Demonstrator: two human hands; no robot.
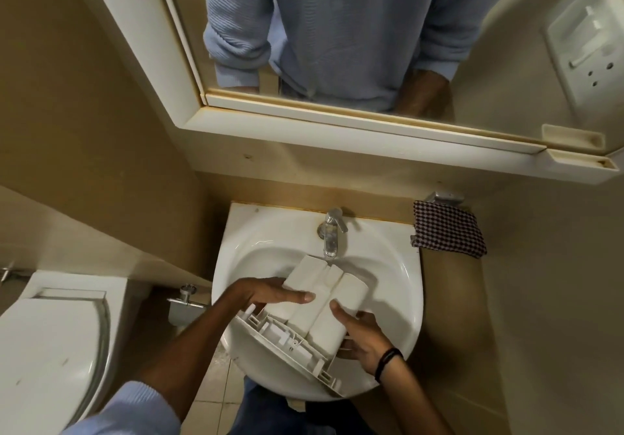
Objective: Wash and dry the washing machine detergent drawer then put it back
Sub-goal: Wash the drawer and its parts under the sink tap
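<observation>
One white toilet [50, 340], lid down, fills the lower left corner of a small beige-walled bathroom, with a chrome wall fitting [185, 294] just to its right. A light blue sleeve [135, 411] is pushed up the person's left forearm, which reaches in from the bottom edge. The left hand [270, 294] clasps the left side of the detergent drawer [314, 313]. One digit lies straight across the drawer's upper surface and the others slip behind its edge.

The white plastic drawer is held inside the bowl of the round white sink [405, 299], turned so the rounded undersides of its compartments face up. Its ribbed front panel is nearest the person and juts past the sink's near rim. Its far end sits right below the spout of the chrome tap [332, 232].

The right hand [363, 340] grips the drawer's right side, thumb pressed on top and fingers curled underneath. A black band [388, 363] circles that wrist.

A dark checked cloth [449, 230] hangs on the wall just right of the sink's back corner.

Above, a white-framed mirror [304, 120] reflects the person's torso in a light blue knitted sweater. At its far right it reflects a white wall panel [587, 46].
</observation>
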